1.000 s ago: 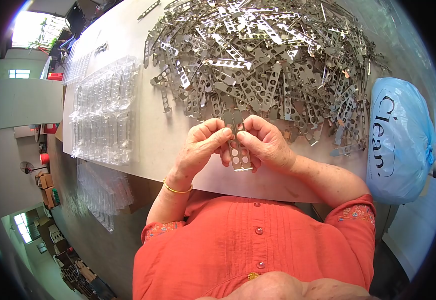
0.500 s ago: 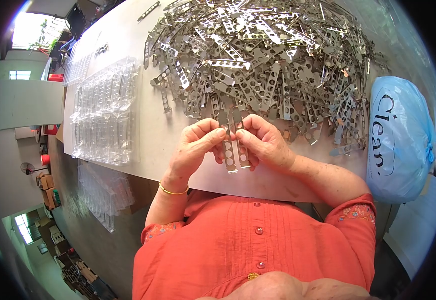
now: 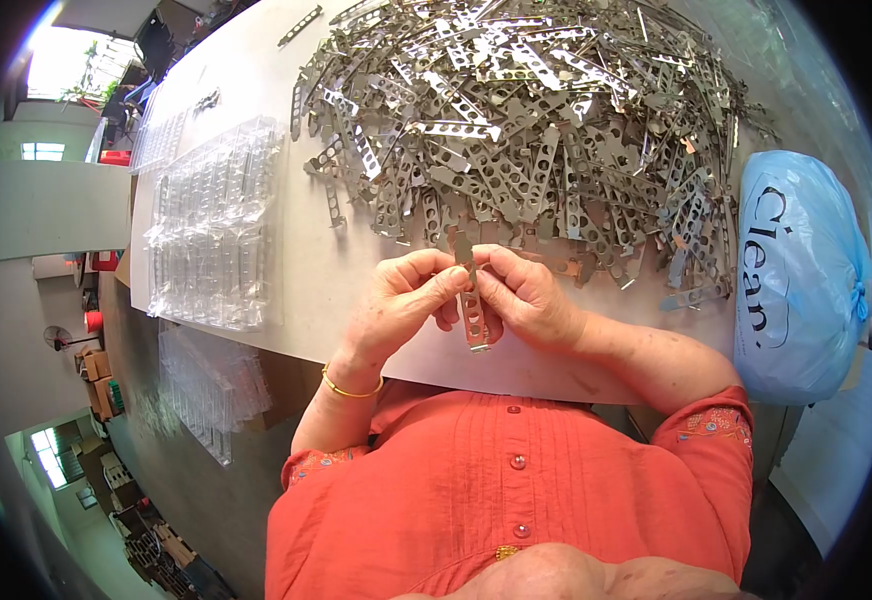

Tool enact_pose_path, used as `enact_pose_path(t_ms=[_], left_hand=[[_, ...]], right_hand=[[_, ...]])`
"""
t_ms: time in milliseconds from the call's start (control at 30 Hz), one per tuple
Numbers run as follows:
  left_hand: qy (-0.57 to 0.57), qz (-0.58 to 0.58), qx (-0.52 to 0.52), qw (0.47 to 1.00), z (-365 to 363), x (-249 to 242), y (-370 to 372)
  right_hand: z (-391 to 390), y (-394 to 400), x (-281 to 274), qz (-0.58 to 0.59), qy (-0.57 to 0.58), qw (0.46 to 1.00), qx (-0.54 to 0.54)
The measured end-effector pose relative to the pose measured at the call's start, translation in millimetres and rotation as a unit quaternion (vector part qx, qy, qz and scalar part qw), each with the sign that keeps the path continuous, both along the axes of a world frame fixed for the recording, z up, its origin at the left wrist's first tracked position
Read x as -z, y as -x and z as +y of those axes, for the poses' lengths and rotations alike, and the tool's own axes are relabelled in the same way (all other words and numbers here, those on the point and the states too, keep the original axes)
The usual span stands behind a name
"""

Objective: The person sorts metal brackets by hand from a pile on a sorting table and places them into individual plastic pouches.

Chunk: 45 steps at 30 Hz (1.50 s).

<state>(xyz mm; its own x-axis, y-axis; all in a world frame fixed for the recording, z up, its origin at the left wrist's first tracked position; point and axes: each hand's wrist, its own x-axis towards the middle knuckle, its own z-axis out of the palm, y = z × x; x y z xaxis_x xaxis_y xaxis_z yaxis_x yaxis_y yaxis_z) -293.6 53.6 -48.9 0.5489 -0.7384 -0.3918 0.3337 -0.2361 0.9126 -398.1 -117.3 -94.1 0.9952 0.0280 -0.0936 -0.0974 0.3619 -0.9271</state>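
Your left hand (image 3: 401,300) and right hand (image 3: 526,298) pinch one metal strip (image 3: 472,312), perhaps two stacked, just below the strip pile (image 3: 516,110). You seem to be aligning it; next needs a steady grip.

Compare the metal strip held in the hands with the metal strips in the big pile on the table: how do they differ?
The held metal strip is pinched between the left hand and the right hand, lifted near the table's front edge; the pile of strips lies loose on it. The held strip stands alone, pointing toward the person; the pile's strips cross and overlap in all directions. Both are grey metal with rows of round holes.
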Motion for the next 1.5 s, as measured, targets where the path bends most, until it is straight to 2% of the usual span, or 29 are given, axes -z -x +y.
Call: enact_pose_path(t_ms=[167, 267, 333, 400, 533, 667, 733, 833, 900, 1000, 1200, 1500], left_hand=[[-0.01, -0.063, -0.031, 0.997, -2, -2, 5], [-0.01, -0.095, -0.035, 0.995, -2, -2, 7], [-0.004, -0.097, -0.032, 0.995, -3, 1, 9], [-0.007, -0.189, -0.035, 0.981, -4, 6, 12], [-0.005, -0.224, -0.028, 0.974, -7, 4, 14], [-0.037, -0.2, -0.039, 0.978, -7, 2, 14], [-0.053, -0.18, -0.047, 0.981, -5, 4, 12], [-0.03, -0.176, -0.07, 0.981, -1, 10, 7], [0.036, -0.11, -0.094, 0.989, -1, 7, 6], [0.063, -0.063, -0.083, 0.993, 1, 1, 3], [0.057, 0.011, -0.07, 0.996, -2, 1, 3], [0.073, 0.026, -0.063, 0.995, -3, 5, 1]], right_hand=[[-1, 3, 3, 0.039, 0.001, 0.999, 0.024], [-1, 3, 8, -0.004, 0.054, 0.998, 0.022], [4, 3, 8, -0.067, -0.046, 0.996, 0.031], [6, 2, 11, -0.065, -0.063, 0.996, 0.025], [4, 1, 10, -0.029, -0.095, 0.995, 0.013], [-4, 2, 8, 0.004, -0.076, 0.997, -0.013], [-4, 2, 11, 0.017, -0.119, 0.993, -0.003], [-6, 0, 10, 0.032, -0.141, 0.989, 0.036], [-7, -2, 10, 0.034, -0.147, 0.988, 0.038], [-7, -3, 9, 0.044, -0.141, 0.989, 0.029], [-9, -2, 10, 0.042, -0.138, 0.99, 0.004], [-10, -2, 9, 0.051, -0.118, 0.992, -0.011]])
